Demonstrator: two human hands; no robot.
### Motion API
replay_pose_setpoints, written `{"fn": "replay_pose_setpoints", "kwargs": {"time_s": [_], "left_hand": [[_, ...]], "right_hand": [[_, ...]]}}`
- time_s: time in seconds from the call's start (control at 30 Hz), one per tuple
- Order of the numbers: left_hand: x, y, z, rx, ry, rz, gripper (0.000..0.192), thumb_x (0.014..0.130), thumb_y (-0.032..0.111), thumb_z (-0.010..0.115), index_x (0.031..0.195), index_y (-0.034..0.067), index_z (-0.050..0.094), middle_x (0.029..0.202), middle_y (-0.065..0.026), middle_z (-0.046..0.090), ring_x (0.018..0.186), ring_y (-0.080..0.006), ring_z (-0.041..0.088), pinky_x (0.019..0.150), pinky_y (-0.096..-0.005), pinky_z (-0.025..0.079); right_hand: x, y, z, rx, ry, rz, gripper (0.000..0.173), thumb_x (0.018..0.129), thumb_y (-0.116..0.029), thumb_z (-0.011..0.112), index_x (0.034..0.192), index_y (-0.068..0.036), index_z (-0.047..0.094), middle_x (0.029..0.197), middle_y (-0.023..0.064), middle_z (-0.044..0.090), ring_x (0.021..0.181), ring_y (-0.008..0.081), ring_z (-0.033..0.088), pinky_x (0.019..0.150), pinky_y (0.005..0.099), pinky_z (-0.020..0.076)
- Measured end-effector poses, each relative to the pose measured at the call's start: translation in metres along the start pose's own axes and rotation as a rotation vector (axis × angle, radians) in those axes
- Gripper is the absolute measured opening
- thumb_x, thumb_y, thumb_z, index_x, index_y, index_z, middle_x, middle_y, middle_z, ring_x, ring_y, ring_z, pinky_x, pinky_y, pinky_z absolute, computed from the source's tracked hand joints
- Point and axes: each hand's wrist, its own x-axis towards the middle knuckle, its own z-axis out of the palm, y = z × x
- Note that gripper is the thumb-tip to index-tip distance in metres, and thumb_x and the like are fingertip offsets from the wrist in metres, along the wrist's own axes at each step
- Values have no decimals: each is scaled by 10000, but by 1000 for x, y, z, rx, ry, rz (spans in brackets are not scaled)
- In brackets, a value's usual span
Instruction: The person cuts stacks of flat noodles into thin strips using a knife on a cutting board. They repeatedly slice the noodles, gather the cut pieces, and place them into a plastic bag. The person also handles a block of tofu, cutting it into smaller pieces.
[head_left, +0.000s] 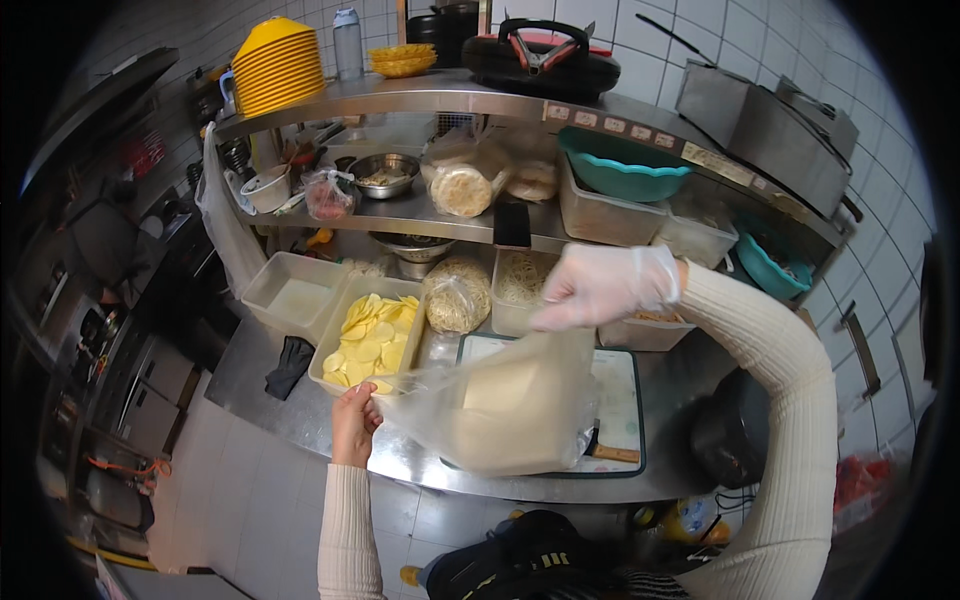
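My bare left hand (356, 424) pinches one edge of a clear plastic bag (431, 405). Pale, flat-looking contents (499, 405), which I cannot name surely, show through it. My right hand (600, 285), in a thin clear glove, is closed on the bag's upper right part. The bag hangs over a white cutting board (619, 397) with a dark rim. Beside it on the board lies a knife with a wooden handle (616, 454); part of its blade is hidden. A plastic container of yellow potato slices (375, 341) is just beyond my left hand.
Behind stand an empty plastic container (289, 300), bagged noodles (457, 296) and a noodle tub (521, 281). A dark cloth (290, 367) lies on the steel counter (247, 360). Above, a steel shelf (300, 219) holds a phone (511, 225), bagged flatbreads (460, 190) and a teal basin (626, 169).
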Motion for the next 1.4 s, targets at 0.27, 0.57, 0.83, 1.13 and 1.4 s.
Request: {"fn": "replay_pose_setpoints", "kwargs": {"time_s": [0.27,0.57,0.83,1.13,1.4], "left_hand": [[-36,0,88,127,-26,-103,92,843,81,603,758,59,633,681,36,516,642,-67,443,610,-220,350],[-32,49,141,147,-150,161,142,832,77,604,700,44,561,696,10,478,663,-91,413,643,-230,333],[50,45,198,336,-252,127,112,798,115,672,734,29,640,711,24,565,684,-70,482,641,-218,361],[92,20,159,493,-376,206,269,858,114,670,619,77,552,652,49,503,602,-43,425,589,-207,331],[73,46,145,988,-393,403,300,843,160,708,1067,38,551,999,-51,553,900,-136,526,798,-277,432]], "right_hand": [[-73,133,11,-172,23,38,420,888,-361,606,646,-21,647,577,202,542,504,361,511,523,416,428],[-103,121,29,-284,88,-84,164,819,-232,662,728,-99,694,691,133,627,672,322,614,626,409,512],[-75,41,125,-3,-93,-586,141,775,-214,628,904,-225,685,699,13,593,659,254,612,561,382,488],[21,5,216,535,192,-557,323,897,-311,605,664,-94,552,596,117,536,553,313,574,504,405,448],[-22,46,202,562,-132,-126,401,816,-402,712,1081,-116,619,704,64,601,778,267,587,693,383,457]]}}
